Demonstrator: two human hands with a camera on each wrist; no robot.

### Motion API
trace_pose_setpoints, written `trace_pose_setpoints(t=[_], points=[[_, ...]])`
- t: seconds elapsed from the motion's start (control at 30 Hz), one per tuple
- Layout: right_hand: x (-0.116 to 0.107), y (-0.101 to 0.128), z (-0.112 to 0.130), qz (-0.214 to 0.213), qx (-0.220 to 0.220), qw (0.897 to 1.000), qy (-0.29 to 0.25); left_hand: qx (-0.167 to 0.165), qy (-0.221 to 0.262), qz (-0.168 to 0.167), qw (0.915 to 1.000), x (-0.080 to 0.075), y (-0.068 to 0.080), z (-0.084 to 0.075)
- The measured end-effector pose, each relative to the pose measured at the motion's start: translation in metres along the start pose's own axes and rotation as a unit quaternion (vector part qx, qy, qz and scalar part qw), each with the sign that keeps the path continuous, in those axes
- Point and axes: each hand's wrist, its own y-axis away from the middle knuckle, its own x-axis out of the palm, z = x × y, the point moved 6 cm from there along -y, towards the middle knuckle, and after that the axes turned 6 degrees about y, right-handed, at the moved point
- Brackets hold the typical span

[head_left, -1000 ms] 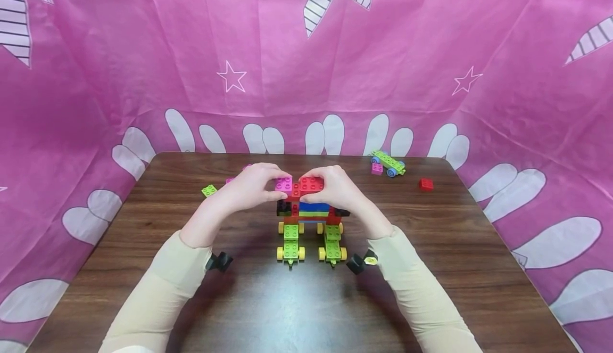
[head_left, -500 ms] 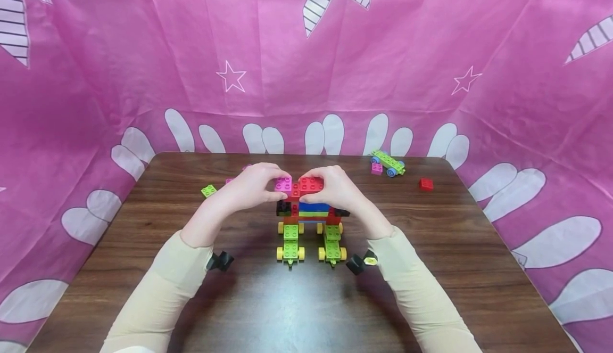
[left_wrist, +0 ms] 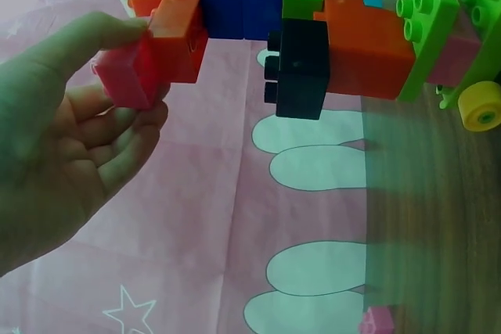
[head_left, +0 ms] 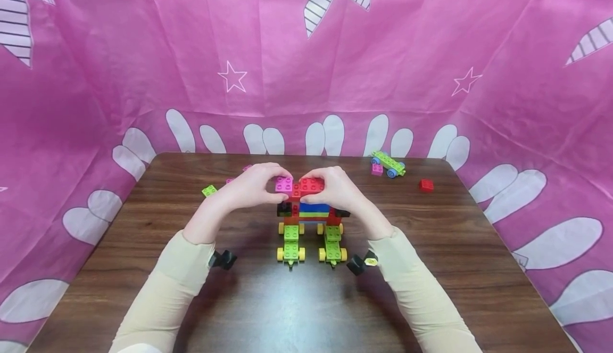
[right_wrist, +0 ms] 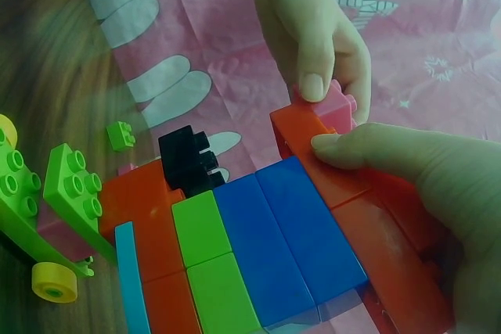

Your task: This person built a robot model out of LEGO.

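Observation:
A built figure of toy building bricks stands on the table, with blue bricks (right_wrist: 270, 240) and lime bricks (right_wrist: 210, 279) in its middle. Two lime wheeled bases with yellow wheels, a left one (head_left: 291, 250) and a right one (head_left: 332, 250), carry it. At its top left corner my left hand (head_left: 254, 187) pinches a pink brick (head_left: 283, 184) between thumb and fingers, against the end of the red top row. My right hand (head_left: 337, 188) grips a red brick (head_left: 312, 185) on that row, its thumb along the near face. A black brick (left_wrist: 304, 68) juts out below.
On the brown table (head_left: 297, 310), a lime wheeled base with blue wheels (head_left: 389, 164), a small pink brick (head_left: 377, 169) and a red brick (head_left: 426, 185) lie back right. A lime brick (head_left: 209, 190) lies to the left. Pink cloth (head_left: 287, 87) hangs behind.

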Motion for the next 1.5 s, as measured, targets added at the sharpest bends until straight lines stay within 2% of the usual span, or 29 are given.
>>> trace_pose_setpoints(t=[0.2, 0.37, 0.57, 1.03, 1.33, 1.5], points=[[0.0024, -0.0002, -0.0033, 0.001, -0.002, 1.0, 0.005, 0.021, 0.01, -0.023, 0.9995, 0.0028, 0.0036, 0.0012], [0.0022, 0.0001, -0.0033, -0.001, -0.003, 1.0, 0.005, 0.009, 0.027, -0.041, 0.9988, 0.0039, 0.0041, 0.0021], [0.0018, 0.0003, -0.0022, -0.001, -0.004, 1.0, 0.004, -0.006, 0.031, -0.042, 0.9986, 0.0047, 0.0032, 0.0025], [0.0002, 0.001, -0.0005, -0.004, -0.003, 1.0, 0.008, -0.014, -0.006, -0.039, 0.9991, 0.0056, 0.0007, -0.0016], [-0.0011, -0.0012, 0.0008, -0.003, -0.01, 1.0, 0.01, -0.021, 0.009, -0.042, 0.9989, 0.0045, -0.001, 0.0001], [-0.002, -0.0019, 0.0018, 0.004, -0.01, 1.0, 0.012, -0.012, 0.014, -0.05, 0.9986, 0.0048, 0.0002, 0.002]])
